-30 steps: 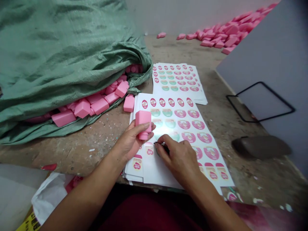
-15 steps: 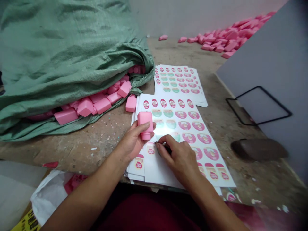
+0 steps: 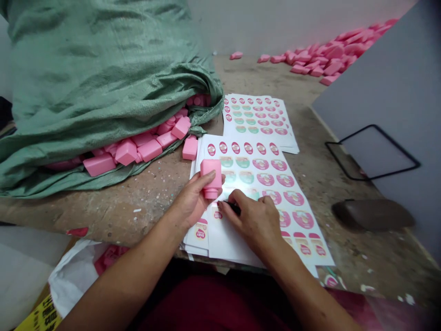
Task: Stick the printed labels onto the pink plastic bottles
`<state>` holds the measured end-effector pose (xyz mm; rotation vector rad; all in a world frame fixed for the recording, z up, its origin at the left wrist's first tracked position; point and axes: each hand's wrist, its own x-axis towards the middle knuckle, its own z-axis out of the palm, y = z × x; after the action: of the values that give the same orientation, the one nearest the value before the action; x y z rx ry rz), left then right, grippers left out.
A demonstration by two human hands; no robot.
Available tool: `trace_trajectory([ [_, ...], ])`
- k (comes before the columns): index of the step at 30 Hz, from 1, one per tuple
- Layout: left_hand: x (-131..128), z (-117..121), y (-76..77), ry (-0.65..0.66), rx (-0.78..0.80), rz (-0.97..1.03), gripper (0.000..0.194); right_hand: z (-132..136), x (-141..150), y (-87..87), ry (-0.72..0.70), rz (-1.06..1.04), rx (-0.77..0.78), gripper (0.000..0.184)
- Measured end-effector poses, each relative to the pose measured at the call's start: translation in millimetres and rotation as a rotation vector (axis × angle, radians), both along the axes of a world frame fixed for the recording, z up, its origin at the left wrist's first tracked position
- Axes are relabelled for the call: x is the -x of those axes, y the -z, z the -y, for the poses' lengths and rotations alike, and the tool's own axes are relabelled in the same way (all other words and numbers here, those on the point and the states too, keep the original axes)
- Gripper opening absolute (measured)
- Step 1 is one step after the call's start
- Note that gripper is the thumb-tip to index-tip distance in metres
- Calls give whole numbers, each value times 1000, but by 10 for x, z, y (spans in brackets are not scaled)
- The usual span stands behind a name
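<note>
My left hand (image 3: pixel 193 200) is closed round a small pink plastic bottle (image 3: pixel 211 169), its neck pointing toward me. The bottle is held over a white sheet of stickers (image 3: pixel 230 246), printed with pink and green oval and round designs. In my right hand (image 3: pixel 258 220), fingers pinch a thin black tool (image 3: pixel 233 208) of a kind I cannot make out. Its tip is close below the bottle's neck, near a small label (image 3: pixel 217 214) with a pink "BABY" print. Whether this label is lifted off the sheet is unclear.
At the left, a green woven sack (image 3: pixel 113 69) spills pink bottles (image 3: pixel 149 149) onto the worn table (image 3: pixel 120 204). Behind lie more sticker sheets (image 3: pixel 260 126). A pink bottle pile (image 3: pixel 334 53) is at the back right, beside a grey panel (image 3: pixel 389 96) with a black wire frame (image 3: pixel 374 126).
My right hand has shifted slightly left and up, and more of the black tool shows. The left hand still holds the bottle. The whole view has moved a little.
</note>
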<state>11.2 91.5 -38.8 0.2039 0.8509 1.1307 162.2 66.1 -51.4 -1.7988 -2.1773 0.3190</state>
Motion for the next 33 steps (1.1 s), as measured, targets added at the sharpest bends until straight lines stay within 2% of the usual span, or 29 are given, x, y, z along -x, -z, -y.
trace_trajectory([
  [4, 7, -24, 6, -4, 21, -2, 14, -16, -80, -153, 59, -577, 366, 34],
  [6, 11, -22, 3, -3, 5, -33, 16, -5, -143, -238, 87, -813, 429, 38],
  [8, 13, 3, -21, 13, -23, -86, 23, 6, -192, -313, 110, -910, 425, 39],
  [12, 3, 134, -124, 78, -100, -144, 40, -2, -218, -411, 95, -937, 368, 40],
  [18, -62, 386, -235, 133, -137, -40, 48, -7, -175, -479, 90, -976, 322, 39],
  [24, -96, 489, -253, 123, -95, -35, 51, 10, -173, -464, 88, -989, 316, 39],
  [33, -112, 554, -242, 179, -139, -78, 49, 25, -162, -382, 89, -920, 269, 40],
])
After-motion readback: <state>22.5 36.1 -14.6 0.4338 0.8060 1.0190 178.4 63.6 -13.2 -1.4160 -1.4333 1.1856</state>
